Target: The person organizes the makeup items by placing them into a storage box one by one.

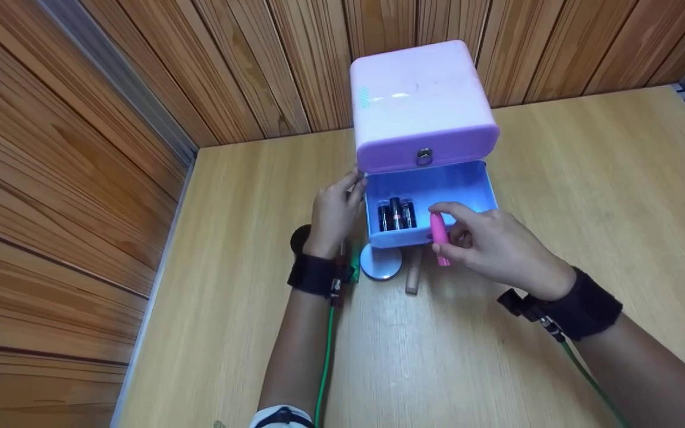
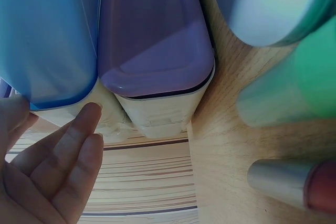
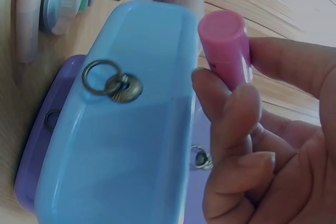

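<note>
A pink lipstick tube (image 1: pixel 439 238) tilts between the thumb and index finger of my right hand (image 1: pixel 491 244), just in front of the pulled-out blue drawer (image 1: pixel 455 184). The right wrist view shows its flat pink end (image 3: pixel 222 25) beside the drawer's front with a ring pull (image 3: pixel 124 87). Inside the drawer, at the left, lie three dark lipstick tubes (image 1: pixel 396 214). My left hand (image 1: pixel 335 211) touches the drawer's left side near the cabinet. In the left wrist view its fingers (image 2: pixel 68 156) are loosely bent along that side wall.
The pink-purple drawer cabinet (image 1: pixel 420 95) stands against the wooden back wall. Under and before the drawer lie a round silver compact (image 1: pixel 381 262), a beige tube (image 1: pixel 413 276), a green tube (image 2: pixel 315 77) and a dark red tube (image 2: pixel 320 187). A black round item (image 1: pixel 299 239) is by the left wrist.
</note>
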A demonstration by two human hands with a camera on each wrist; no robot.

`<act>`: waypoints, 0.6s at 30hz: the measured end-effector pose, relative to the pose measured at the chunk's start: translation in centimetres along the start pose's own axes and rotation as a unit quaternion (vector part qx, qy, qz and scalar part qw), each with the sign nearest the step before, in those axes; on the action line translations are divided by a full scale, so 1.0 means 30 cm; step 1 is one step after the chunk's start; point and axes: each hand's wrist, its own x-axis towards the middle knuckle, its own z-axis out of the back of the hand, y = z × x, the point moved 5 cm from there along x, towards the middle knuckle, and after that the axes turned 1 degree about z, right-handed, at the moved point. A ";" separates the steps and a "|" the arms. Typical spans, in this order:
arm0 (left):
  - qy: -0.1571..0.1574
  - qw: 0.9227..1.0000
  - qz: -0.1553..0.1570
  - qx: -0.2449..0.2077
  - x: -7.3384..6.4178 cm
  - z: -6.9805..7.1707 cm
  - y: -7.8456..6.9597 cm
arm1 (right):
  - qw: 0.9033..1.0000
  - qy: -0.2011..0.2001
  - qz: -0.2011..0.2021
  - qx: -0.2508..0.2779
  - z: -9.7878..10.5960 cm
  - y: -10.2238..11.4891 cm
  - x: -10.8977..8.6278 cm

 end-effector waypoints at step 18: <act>-0.006 1.000 -0.007 0.003 0.000 -0.003 -0.001 | 0.995 -0.097 -0.024 0.028 0.049 -0.050 0.105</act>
